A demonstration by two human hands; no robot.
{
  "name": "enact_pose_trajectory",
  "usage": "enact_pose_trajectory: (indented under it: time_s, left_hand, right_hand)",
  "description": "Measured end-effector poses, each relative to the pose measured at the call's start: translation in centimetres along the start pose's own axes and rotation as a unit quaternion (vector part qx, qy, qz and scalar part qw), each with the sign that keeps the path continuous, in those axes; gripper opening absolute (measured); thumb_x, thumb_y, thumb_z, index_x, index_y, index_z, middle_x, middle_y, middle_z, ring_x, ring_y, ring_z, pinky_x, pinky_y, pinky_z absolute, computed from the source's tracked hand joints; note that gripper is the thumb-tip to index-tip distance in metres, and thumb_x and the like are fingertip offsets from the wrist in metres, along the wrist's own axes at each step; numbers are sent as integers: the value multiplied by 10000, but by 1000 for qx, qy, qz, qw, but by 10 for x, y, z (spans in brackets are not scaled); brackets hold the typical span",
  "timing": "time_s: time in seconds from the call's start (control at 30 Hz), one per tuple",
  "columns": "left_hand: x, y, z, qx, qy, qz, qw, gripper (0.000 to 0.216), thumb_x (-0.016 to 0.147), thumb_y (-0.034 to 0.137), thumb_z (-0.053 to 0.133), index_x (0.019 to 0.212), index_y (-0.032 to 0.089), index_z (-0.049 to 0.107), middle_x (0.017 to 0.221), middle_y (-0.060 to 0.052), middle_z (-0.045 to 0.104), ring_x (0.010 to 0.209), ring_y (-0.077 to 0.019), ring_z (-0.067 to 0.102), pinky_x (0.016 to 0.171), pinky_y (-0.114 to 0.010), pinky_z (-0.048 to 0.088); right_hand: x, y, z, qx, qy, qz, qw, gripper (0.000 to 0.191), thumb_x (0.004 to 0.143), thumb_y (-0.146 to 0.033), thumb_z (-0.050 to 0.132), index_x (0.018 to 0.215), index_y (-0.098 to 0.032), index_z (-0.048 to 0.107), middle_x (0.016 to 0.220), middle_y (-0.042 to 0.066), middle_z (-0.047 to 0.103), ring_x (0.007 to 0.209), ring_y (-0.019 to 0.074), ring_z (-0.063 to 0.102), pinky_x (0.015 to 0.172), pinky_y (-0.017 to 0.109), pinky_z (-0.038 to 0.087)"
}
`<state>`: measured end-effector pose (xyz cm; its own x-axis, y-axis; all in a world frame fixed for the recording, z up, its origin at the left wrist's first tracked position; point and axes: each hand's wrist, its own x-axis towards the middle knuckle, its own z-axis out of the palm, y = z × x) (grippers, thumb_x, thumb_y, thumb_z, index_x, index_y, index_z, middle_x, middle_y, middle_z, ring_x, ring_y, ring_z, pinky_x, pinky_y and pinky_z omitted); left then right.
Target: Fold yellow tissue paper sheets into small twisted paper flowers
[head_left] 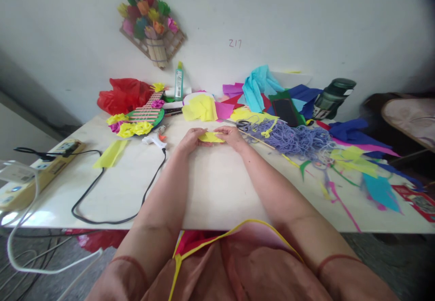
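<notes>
Between my two hands, just above the middle of the table, is a small folded strip of yellow crepe paper [211,137]. My left hand [193,139] grips its left end, with the fingers curled under it. At the other end, my right hand [231,137] pinches the strip's upper right corner. Left of my hands lies a white glue gun [155,139] with an orange part. Beyond it rests a green-edged craft piece [148,114] with small sticks and yellow and pink paper flowers. Behind my hands is a crumpled yellow paper sheet [200,108].
A tangle of purple yarn [292,138] and coloured paper scraps spread on the right. A dark green bottle [335,98] leans at the back. On the left are a power strip [64,156], a black cord [98,222] and a yellow paper strip [111,154]. A glue bottle [178,83] stands behind.
</notes>
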<state>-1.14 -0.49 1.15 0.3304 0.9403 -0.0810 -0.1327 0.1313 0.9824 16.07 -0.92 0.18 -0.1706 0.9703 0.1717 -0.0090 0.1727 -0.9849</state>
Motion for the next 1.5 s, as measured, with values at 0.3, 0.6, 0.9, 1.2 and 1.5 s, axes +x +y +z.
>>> enact_pose_trajectory:
  time_s: [0.3,0.6,0.9,1.2,1.5]
  left_hand:
    - [-2,-1,-3,-19,-26,4,999,185,622,212,655,730,82,582,676,-55,637,595,-153,618,575,-281,526]
    - [-1,-2,-2,-8,-33,28,999,225,672,266,641,797,81,609,757,-77,658,688,-161,624,649,-299,533]
    - [-2,1,-2,8,-14,-18,1000,239,718,299,601,806,78,601,663,-70,627,570,-169,621,531,-293,541]
    - [2,-6,-1,90,33,48,994,226,665,308,651,697,108,550,597,-1,583,541,-133,602,542,-265,521]
    - [-2,-1,3,121,8,35,992,315,584,339,715,744,108,573,613,-18,608,538,-142,604,518,-248,498]
  right_hand:
    - [3,4,-5,-18,-3,-12,1000,236,591,-240,655,811,-157,665,704,25,659,601,131,595,524,245,488]
    - [7,8,-5,-11,13,-36,999,204,566,-244,675,746,-148,670,695,28,672,638,139,612,667,288,489]
    - [5,4,-4,-23,24,-39,999,213,570,-244,662,763,-155,675,723,31,676,670,136,611,674,282,483]
    - [5,5,-4,-17,25,-32,999,235,565,-253,661,775,-149,677,671,26,666,621,134,603,626,273,485]
    - [6,5,-3,-33,20,-30,999,297,575,-268,664,847,-149,677,634,9,643,593,121,581,602,252,476]
